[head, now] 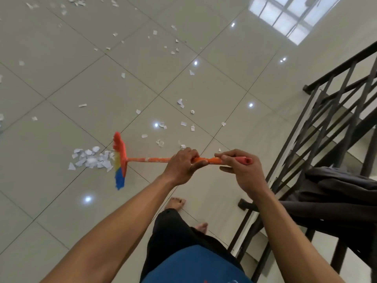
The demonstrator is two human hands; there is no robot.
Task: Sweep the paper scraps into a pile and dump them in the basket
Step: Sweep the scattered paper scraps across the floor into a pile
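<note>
I hold an orange-handled broom with both hands. My left hand grips the handle lower down, and my right hand grips it near the top end. The broom head, orange with yellow and blue bristles, rests on the floor against a small pile of white paper scraps on its left. More loose paper scraps lie scattered over the tiles beyond the handle and further away toward the top left. No basket is in view.
A dark metal stair railing runs along the right, with steps behind it and dark cloth draped over it. My bare feet stand on the glossy beige tile floor.
</note>
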